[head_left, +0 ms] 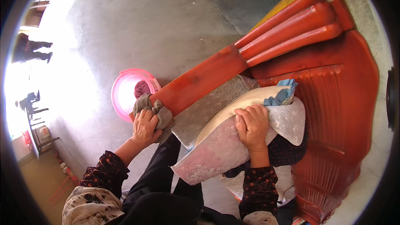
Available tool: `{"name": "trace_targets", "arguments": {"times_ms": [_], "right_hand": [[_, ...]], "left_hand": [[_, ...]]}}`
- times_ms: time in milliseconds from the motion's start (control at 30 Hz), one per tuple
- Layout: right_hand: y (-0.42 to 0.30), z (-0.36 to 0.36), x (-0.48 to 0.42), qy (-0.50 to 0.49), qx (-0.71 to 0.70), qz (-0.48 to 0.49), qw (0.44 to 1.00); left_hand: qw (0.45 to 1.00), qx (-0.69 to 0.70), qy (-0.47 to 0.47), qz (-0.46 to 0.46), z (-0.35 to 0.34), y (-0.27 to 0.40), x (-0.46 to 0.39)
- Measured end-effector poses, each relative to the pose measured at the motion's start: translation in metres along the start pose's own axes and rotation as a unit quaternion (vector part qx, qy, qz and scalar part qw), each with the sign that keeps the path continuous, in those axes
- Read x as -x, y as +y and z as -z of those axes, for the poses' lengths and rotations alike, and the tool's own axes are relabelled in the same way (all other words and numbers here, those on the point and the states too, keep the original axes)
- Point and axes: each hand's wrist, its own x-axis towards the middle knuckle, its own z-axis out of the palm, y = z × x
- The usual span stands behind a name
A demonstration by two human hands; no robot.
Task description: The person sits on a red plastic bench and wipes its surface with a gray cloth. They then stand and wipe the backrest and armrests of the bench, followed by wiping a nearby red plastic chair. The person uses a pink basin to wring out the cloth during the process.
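My left hand (146,128) presses a crumpled grey-brown cloth (164,117) against the front end of the flat red wooden armrest (200,79). My right hand (253,125) grips a folded seat pad (215,159) with a pale pink-grey patterned face and a cream underside. The pad is lifted and bent over at the seat. A blue ruffled fabric edge (281,93) pokes out past my right fingers. Another stretch of grey patterned cover (206,109) lies under the armrest, partly hidden by the pad.
Beyond my left hand, a pink plastic bucket (120,100) stands on the concrete floor (150,31) with a dark red cloth (142,88) in it. The carved red wooden backrest (340,100) rises on the right, near a wall. A person (31,48) stands at the bright far left.
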Motion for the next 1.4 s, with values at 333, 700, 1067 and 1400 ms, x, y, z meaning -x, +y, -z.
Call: {"name": "trace_targets", "arguments": {"times_ms": [333, 700, 1067, 1400], "right_hand": [[0.004, -0.007, -0.001, -0.005, -0.024, -0.008, 1.0], [0.005, -0.006, 0.0, 0.005, -0.031, -0.033, 0.999], [0.005, -0.007, 0.007, 0.008, -0.001, -0.027, 1.0], [0.0, -0.008, 0.006, -0.024, 0.023, -0.028, 0.999]], "left_hand": [[0.96, 0.111, 0.248, -0.067, -0.078, 0.072, -0.241], [0.988, 0.066, 0.121, -0.071, -0.073, 0.053, -0.269], [0.997, 0.005, 0.063, 0.046, -0.003, -0.059, 0.029], [0.985, 0.095, 0.143, -0.01, -0.048, 0.025, -0.055]]}}
